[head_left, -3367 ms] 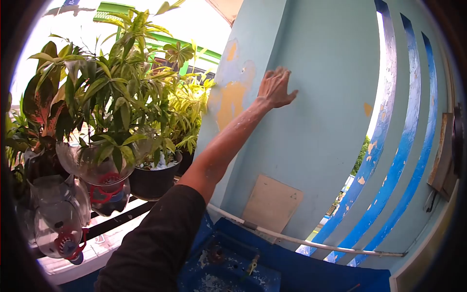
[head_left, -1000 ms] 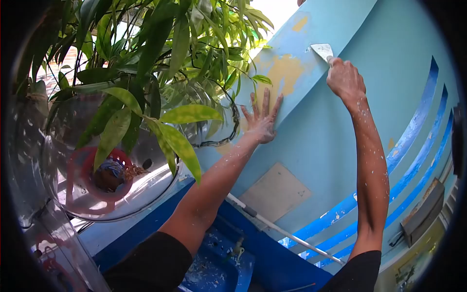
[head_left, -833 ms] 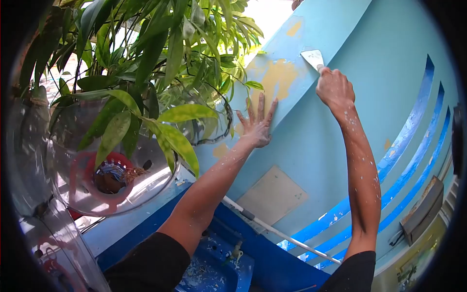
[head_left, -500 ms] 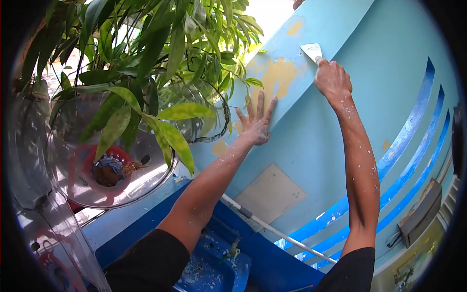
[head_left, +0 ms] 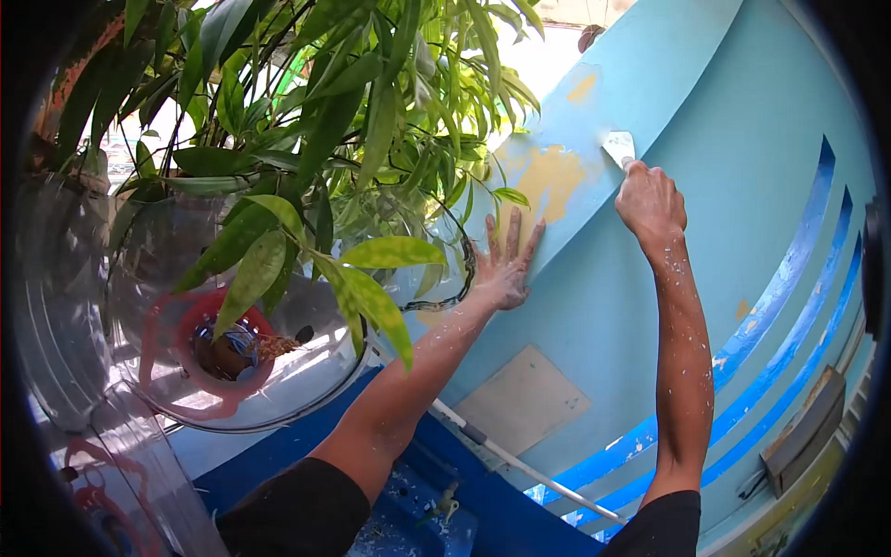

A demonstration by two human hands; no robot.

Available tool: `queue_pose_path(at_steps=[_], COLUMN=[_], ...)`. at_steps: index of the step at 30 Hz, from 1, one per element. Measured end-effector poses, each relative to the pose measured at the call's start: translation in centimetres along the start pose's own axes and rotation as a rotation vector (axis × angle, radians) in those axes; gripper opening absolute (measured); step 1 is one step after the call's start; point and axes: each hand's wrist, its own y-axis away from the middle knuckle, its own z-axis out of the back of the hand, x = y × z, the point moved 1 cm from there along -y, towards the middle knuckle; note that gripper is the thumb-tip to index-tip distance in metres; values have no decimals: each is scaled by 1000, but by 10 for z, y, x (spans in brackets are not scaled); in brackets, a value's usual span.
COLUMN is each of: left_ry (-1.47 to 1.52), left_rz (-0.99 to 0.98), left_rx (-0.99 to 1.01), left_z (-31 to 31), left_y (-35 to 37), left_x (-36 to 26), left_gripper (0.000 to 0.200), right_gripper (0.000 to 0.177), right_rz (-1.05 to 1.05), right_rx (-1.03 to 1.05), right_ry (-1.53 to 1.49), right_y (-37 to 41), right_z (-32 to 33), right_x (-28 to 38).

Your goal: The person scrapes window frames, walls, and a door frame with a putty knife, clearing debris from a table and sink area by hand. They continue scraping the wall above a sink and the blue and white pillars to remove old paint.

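Observation:
My right hand (head_left: 652, 202) is closed round the handle of a putty knife (head_left: 620, 147), whose pale blade lies at the light blue wall ledge (head_left: 670, 56). Left of the blade, the ledge shows a yellowish bare patch (head_left: 555, 176) with ragged edges and a smaller one farther up. My left hand (head_left: 504, 274) is spread flat on the ledge below the big patch, holding nothing. White flecks cover both forearms.
Green leaves (head_left: 371, 121) hang at the upper left, over a clear plastic container (head_left: 269, 427) with a red-rimmed pot. Below are a white pipe (head_left: 520, 461) and a blue basin (head_left: 408, 520) with paint flakes. Blue stripes (head_left: 770, 316) mark the right wall.
The view has shifted, so the plants, ledge and both hands appear lower and mostly farther right. The putty knife's blade is tilted a little differently. My left hand stays spread on the ledge.

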Motion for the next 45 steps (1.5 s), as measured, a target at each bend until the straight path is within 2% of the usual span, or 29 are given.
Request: queue_pose_path(at_steps=[3,10,13,16,21,25,29,33,36,40,45], left_ry=[-20,-17,0,-8,-11,-27,-22,3,10,8,35], left_rz=[1,9,9,6,8,9,6,-24,-24,-1,-15], left_rx=[-50,0,-59,9,-25,-13,-10,-39,-58,-55,-34], left_z=[-5,-3,-7,0,-4,-1,-1,-4,-2,-6,4], left_y=[2,-1,1,2,0,2,5,3,-1,1,-3], left_x=[0,-1,0,-1,0,-3,-3,1,4,0,2], left_gripper=[133,133,133,133,132,133,133,133,133,133,133], right_gripper=[30,28,29,32,38,40,44,41,34,22,21], right_rz=[-40,5,-5,2,69,175,147,119,199,224,260], right_rx=[11,-18,24,13,43,-30,-79,-58,-19,-21,2], right_ry=[-55,-22,-23,4,28,42,5,-67,23,-27,9], right_y=[-19,-6,-24,-8,-21,-19,-39,-25,17,-10,-2], right_z=[-1,-6,-1,7,21,9,-8,-8,-13,-22,-15], right_x=[2,2,5,-6,-21,-38,-25,-15,17,33,48])
